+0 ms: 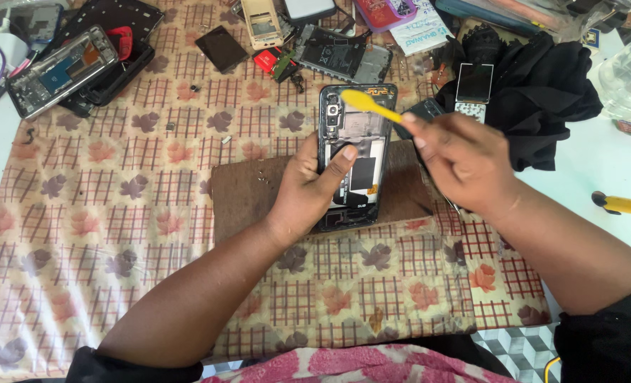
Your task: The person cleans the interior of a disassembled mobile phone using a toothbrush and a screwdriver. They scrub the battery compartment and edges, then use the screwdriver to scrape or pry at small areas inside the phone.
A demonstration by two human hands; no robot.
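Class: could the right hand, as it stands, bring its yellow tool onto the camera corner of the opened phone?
Probably yes: the yellow tool in the right hand already lies over the opened phone, nothing between.

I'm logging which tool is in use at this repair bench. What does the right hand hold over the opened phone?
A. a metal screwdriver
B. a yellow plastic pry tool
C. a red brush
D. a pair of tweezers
B: the right hand grips a yellow plastic pry tool, its flat tip over the top of the opened phone, which the left hand holds.
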